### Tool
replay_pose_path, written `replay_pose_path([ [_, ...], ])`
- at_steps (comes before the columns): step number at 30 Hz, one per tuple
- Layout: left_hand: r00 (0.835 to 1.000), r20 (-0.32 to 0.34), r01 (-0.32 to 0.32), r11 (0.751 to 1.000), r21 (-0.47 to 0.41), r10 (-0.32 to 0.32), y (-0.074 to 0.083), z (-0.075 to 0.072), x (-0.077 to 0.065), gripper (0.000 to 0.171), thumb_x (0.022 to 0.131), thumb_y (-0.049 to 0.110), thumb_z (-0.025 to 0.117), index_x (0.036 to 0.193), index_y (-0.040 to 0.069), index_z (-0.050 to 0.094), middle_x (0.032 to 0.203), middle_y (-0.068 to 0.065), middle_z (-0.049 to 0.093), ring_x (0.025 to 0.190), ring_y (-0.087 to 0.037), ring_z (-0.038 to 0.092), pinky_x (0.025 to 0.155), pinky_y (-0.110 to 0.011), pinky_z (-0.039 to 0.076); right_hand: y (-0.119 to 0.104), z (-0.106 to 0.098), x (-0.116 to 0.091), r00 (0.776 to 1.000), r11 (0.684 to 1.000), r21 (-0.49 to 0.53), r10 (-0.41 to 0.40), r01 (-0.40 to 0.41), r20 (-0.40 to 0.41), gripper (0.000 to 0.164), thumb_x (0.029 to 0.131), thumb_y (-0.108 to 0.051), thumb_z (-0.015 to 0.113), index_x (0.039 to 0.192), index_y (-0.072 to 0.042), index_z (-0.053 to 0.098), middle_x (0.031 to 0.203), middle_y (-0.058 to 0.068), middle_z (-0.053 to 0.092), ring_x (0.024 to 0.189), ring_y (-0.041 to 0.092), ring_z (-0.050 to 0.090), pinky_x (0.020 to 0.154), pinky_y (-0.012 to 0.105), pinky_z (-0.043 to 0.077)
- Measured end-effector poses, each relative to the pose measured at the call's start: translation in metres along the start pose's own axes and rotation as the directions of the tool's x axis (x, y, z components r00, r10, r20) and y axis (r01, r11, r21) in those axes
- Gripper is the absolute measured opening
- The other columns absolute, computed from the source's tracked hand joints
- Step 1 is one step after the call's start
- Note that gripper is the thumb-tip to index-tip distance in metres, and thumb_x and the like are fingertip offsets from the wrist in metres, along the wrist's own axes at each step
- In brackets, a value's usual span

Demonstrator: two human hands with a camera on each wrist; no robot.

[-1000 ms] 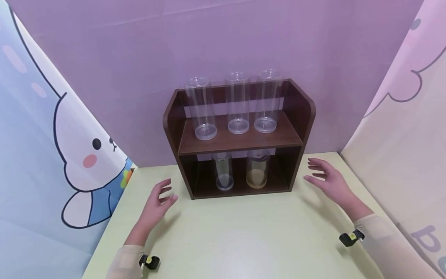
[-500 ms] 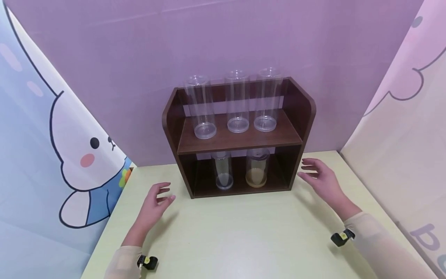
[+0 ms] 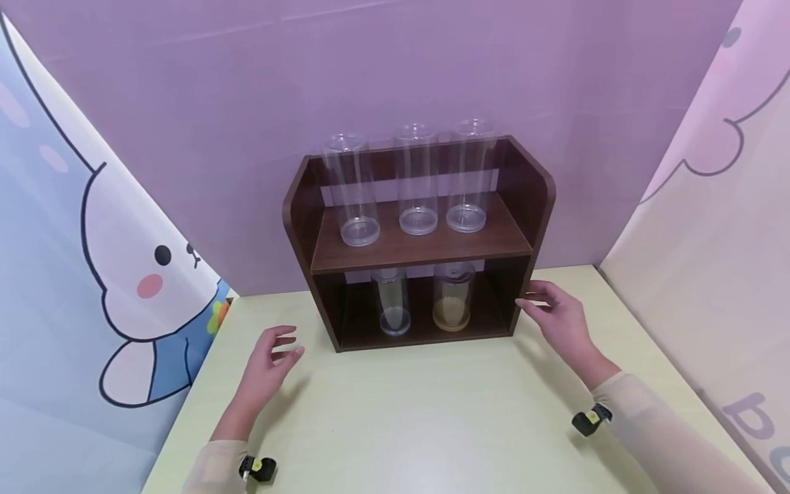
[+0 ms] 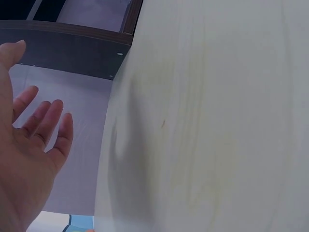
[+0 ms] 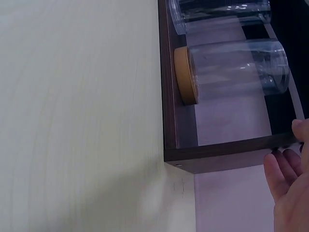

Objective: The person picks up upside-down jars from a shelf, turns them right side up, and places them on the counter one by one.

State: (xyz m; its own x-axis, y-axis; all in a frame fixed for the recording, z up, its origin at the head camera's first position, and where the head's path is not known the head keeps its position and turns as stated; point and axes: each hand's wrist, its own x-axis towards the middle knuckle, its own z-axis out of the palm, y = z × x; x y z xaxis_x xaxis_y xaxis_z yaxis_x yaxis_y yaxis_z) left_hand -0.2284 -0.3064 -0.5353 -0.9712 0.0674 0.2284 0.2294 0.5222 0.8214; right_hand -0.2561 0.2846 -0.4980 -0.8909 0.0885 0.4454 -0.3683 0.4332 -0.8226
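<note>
By the right side panel (image 3: 529, 195) of the dark brown, two-tier wooden shelf (image 3: 426, 251), the right hand (image 3: 558, 319) is the nearer one.
The shelf stands upright on the pale yellowish table (image 3: 407, 412), its long axis across, leftward of the right fingers. These, slightly parted, straddle the panel's edge without visible firm hold; contact I cannot tell. The left hand (image 3: 265, 367), loosely spread, holds nothing, apart from the shelf.

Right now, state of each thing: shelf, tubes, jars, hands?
Shelf: standing
Top-left tube: standing, looks empty
Top-middle tube: standing, looks empty
Top-right tube: standing, looks empty
Bottom-left jar: standing, looks empty
Bottom-right jar: standing, tan end down, looks empty
Left hand: holds nothing
Right hand: at shelf's side edge, firm grip unclear
</note>
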Motion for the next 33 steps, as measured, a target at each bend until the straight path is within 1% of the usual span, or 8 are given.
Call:
replay_pose_path([
  [3,1.0,-0.001,0.001,1.0,0.012,-0.001,0.0,-0.002,-0.002,0.053,0.11,0.026,0.073,0.154,0.003,0.052,0.154,-0.021,0.054,0.136,-0.043,0.061,0.105,-0.033,0.056,0.001,0.002,-0.001,0.999,0.999,-0.019,0.025,-0.025,-0.025,0.022,0.101,-0.009,0.083,0.121,-0.001,0.078,0.117,0.019,0.08,0.097,-0.013,0.07,0.082,0.009,0.057],
  [5,1.0,-0.001,0.005,1.0,0.014,-0.005,0.001,-0.003,-0.004,0.051,0.11,0.026,0.072,0.152,0.003,0.054,0.152,-0.021,0.057,0.134,-0.041,0.063,0.104,-0.029,0.055,0.001,0.003,-0.001,0.999,0.999,-0.036,0.033,-0.034,-0.039,0.022,0.101,-0.011,0.083,0.121,-0.002,0.078,0.115,0.019,0.081,0.096,-0.014,0.07,0.079,0.008,0.056],
  [10,0.999,0.03,0.018,1.0,0.007,-0.018,0.005,-0.004,-0.01,0.04,0.111,0.024,0.071,0.144,0.003,0.061,0.143,-0.018,0.067,0.122,-0.025,0.068,0.1,-0.024,0.055,0.0,0.007,-0.001,0.997,0.997,-0.051,0.051,-0.054,-0.06,0.022,0.101,-0.015,0.084,0.119,-0.002,0.08,0.111,0.018,0.082,0.095,-0.014,0.07,0.073,0.01,0.053],
  [14,0.997,0.072,0.014,1.0,0.005,-0.015,0.012,-0.002,-0.013,0.036,0.111,0.024,0.071,0.141,0.007,0.063,0.131,-0.018,0.072,0.113,-0.016,0.068,0.1,-0.028,0.056,-0.001,0.009,-0.001,0.994,0.996,-0.055,0.065,-0.07,-0.082,0.021,0.102,-0.017,0.083,0.118,-0.003,0.08,0.112,0.017,0.082,0.096,-0.014,0.069,0.073,0.011,0.052],
  [19,0.995,0.101,0.015,1.0,0.014,-0.016,0.018,0.002,-0.015,0.034,0.11,0.02,0.073,0.141,0.009,0.063,0.121,-0.009,0.075,0.108,-0.016,0.069,0.101,-0.033,0.058,-0.002,0.012,-0.001,0.99,0.994,-0.039,0.097,-0.101,-0.102,0.022,0.103,-0.018,0.082,0.119,-0.003,0.08,0.115,0.017,0.081,0.098,-0.013,0.069,0.074,0.011,0.053],
  [24,0.993,0.116,0.014,1.0,0.013,-0.015,0.019,0.008,-0.016,0.028,0.109,0.017,0.074,0.135,0.009,0.067,0.114,-0.003,0.076,0.104,-0.016,0.07,0.1,-0.034,0.058,-0.001,0.013,-0.002,0.988,0.993,-0.027,0.11,-0.113,-0.11,0.023,0.103,-0.019,0.082,0.119,-0.004,0.079,0.116,0.016,0.081,0.098,-0.012,0.069,0.077,0.011,0.053],
  [31,0.989,0.149,-0.021,1.0,-0.012,0.022,0.02,0.023,-0.016,0.025,0.108,0.016,0.075,0.13,0.004,0.071,0.11,0.001,0.076,0.103,-0.014,0.07,0.098,-0.031,0.059,-0.001,0.014,-0.001,0.987,0.995,-0.013,0.101,-0.104,-0.121,0.022,0.103,-0.019,0.082,0.119,-0.004,0.08,0.115,0.016,0.081,0.099,-0.01,0.07,0.077,0.011,0.053],
  [33,0.987,0.158,-0.03,0.999,-0.026,0.034,0.021,0.027,-0.015,0.024,0.107,0.015,0.076,0.129,0.005,0.071,0.11,0.001,0.076,0.104,-0.014,0.071,0.098,-0.031,0.059,-0.002,0.014,-0.001,0.987,0.994,-0.011,0.103,-0.105,-0.123,0.021,0.103,-0.018,0.082,0.118,-0.004,0.08,0.115,0.016,0.081,0.099,-0.01,0.07,0.077,0.011,0.053],
])
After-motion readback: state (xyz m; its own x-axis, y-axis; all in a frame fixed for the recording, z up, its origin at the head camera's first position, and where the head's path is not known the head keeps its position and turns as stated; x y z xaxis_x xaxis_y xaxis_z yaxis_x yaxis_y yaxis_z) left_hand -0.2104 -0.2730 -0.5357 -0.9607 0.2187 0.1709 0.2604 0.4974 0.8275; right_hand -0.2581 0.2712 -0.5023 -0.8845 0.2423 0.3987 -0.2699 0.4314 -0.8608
